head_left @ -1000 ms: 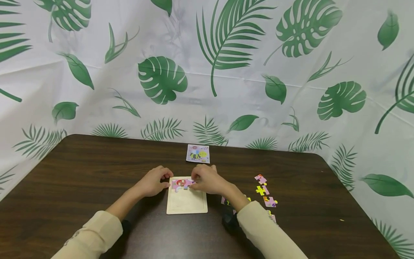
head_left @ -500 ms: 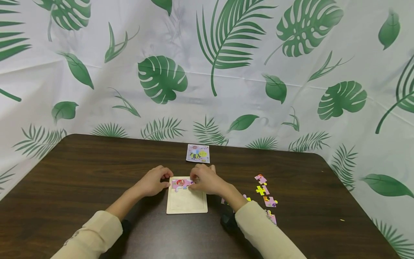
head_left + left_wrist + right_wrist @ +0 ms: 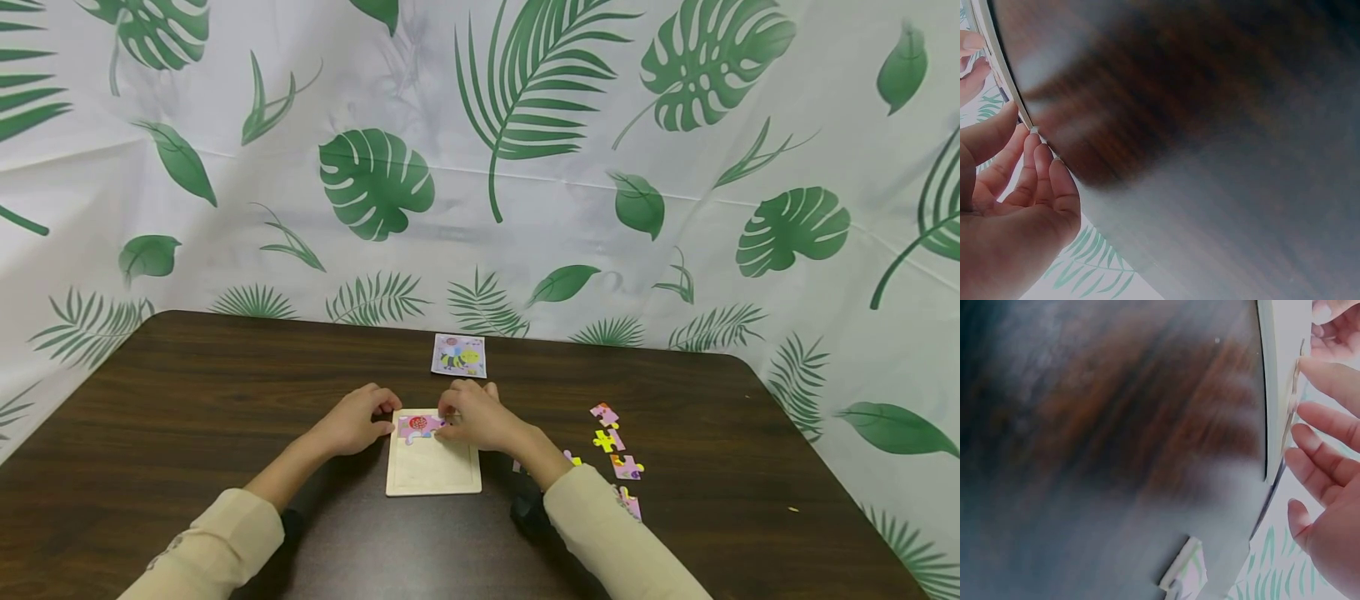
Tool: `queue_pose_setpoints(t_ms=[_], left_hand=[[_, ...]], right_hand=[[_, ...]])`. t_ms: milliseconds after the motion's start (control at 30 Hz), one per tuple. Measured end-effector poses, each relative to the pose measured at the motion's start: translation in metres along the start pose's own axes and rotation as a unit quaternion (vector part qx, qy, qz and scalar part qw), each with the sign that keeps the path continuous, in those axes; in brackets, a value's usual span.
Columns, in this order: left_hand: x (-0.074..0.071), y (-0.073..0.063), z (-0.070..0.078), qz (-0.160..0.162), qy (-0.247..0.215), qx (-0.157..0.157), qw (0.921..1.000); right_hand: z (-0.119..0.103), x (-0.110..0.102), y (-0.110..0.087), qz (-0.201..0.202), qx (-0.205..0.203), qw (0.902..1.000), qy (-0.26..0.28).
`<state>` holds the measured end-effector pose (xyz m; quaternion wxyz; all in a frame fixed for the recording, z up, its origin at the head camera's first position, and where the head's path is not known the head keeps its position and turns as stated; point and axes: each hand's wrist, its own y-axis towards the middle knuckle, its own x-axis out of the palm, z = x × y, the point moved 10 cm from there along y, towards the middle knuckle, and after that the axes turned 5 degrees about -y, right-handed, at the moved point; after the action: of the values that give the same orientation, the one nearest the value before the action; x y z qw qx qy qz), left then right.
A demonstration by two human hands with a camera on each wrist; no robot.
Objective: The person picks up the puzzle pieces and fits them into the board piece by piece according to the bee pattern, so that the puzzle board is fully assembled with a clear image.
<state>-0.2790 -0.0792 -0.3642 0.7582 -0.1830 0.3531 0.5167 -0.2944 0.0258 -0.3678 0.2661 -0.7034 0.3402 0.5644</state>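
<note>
A pale wooden puzzle board (image 3: 435, 475) lies on the table in the head view. My left hand (image 3: 356, 423) pinches its upper left edge between thumb and fingers, as the left wrist view also shows. Joined pink jigsaw pieces (image 3: 417, 425), one printed with a red round shape, lie along the top of the board. With thumb and fingertips, my right hand (image 3: 483, 417) pinches a pink jigsaw piece at the right end of that row, mostly hidden under the hand. In the right wrist view, the right fingertips (image 3: 1304, 411) are right at the thin piece over the board.
A picture card (image 3: 459, 356) with a bee stands out behind the board. Several loose jigsaw pieces (image 3: 627, 467) are scattered to the right, some partly hidden by the right forearm. A leaf-print cloth (image 3: 375, 185) hangs behind the dark wooden table (image 3: 225, 367).
My right hand has shifted slightly left, and the pink pieces in the top row have moved slightly left with it. The left hand keeps its place at the board's edge.
</note>
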Motion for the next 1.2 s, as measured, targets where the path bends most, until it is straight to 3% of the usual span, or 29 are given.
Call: queue_pose_setpoints(t_ms=[1200], left_hand=[[-0.0005,0.0003,-0.0012,-0.005,-0.005,-0.012,0.9999]], right_hand=[[0.0027,0.0036,0.001,-0.024,-0.007,0.9992,0.031]])
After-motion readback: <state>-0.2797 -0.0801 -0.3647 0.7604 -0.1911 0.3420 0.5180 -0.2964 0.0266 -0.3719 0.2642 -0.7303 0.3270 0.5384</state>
